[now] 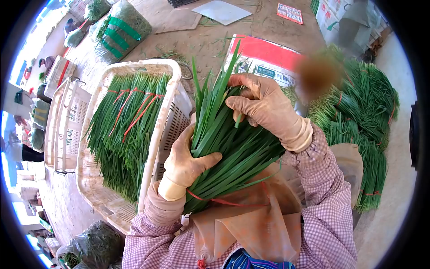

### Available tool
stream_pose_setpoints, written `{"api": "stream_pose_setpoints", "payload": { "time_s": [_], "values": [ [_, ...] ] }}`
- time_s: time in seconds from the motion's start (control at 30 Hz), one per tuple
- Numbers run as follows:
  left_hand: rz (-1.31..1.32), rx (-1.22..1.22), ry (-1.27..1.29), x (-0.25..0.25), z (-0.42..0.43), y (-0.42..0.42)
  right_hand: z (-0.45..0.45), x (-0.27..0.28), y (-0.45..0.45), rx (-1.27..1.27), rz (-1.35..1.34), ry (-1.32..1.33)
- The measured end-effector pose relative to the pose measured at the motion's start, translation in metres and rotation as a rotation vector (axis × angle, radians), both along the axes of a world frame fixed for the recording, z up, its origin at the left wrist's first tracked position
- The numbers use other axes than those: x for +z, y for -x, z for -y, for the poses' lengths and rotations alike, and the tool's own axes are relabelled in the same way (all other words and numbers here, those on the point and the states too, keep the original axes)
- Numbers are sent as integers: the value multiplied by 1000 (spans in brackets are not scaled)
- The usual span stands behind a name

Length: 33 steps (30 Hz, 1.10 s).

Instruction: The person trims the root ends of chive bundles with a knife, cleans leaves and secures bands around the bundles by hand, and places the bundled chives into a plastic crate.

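Left hand [184,164] clasping leaves [222,142], right hand [274,109] pinching one

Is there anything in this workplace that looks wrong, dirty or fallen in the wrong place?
Loose green scraps lie scattered on the floor beyond the white crate, outside any bundle, so they look spilled. The crate's rim also has brown stains.

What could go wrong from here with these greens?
The left hand could ease its grip, letting the leafy bundle fan out. The red tie trails across the apron, so it might snag or loosen. The right hand pinches at the greenery's top; leaves there could tear.
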<state>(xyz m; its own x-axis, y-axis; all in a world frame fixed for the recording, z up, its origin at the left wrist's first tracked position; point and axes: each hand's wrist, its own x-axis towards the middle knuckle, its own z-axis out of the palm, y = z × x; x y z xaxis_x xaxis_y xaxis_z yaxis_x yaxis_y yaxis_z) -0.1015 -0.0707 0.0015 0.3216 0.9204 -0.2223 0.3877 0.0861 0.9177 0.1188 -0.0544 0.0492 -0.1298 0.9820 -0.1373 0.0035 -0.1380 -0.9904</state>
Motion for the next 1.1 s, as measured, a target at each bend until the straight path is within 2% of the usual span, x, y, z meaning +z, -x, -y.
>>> {"api": "stream_pose_setpoints", "payload": {
  "time_s": [0.1,0.23,0.3,0.33,0.37,0.43,0.47,0.5,0.57,0.63,0.67,0.7,0.77,0.83,0.87,0.93,0.97,1.03,1.1],
  "values": [
    [54,8,48,0,1,-1,-5,10,-1,105,59,5],
    [39,-8,58,4,1,-3,-10,-13,1,80,55,-82],
    [-4,21,-21,-5,2,-2,-1,-21,6,-61,317,-393],
    [-4,18,-17,-5,2,-3,2,-21,8,-121,591,-598],
    [-2,-4,-28,-1,2,-5,6,-23,12,-124,592,-593],
    [-3,-36,-35,3,1,-7,14,-31,19,-312,602,-625],
    [-46,-34,-35,4,1,-8,12,-34,18,-383,428,-548],
    [-90,-31,-34,5,1,-8,2,-45,10,-535,530,-633],
    [-30,-24,-92,-7,2,-5,-7,-43,-21,-689,328,-243],
    [-27,-13,-85,2,2,-6,-13,-62,-62,-654,420,-322],
    [-27,-17,-82,1,3,-6,-9,-71,-83,-702,1024,-691],
    [-20,-12,-87,-2,3,-6,-3,-64,-81,-703,1028,-686],
    [-8,6,-99,-5,2,-6,22,-40,-68,-726,999,-929],
    [-106,-17,-128,1,-1,-8,56,-36,-29,-236,600,-896],
    [-101,-9,-84,3,-3,-9,66,-34,-12,-97,827,-946],
    [-54,27,-67,2,-5,-8,84,-42,10,123,1123,-844],
    [-66,22,-64,3,-4,-6,93,-52,18,201,1188,-704],
    [139,87,-80,4,-3,-5,104,-58,19,189,1143,-615],
    [104,86,-72,15,1,-6,108,-60,17,252,1070,-488]
  ]
}}
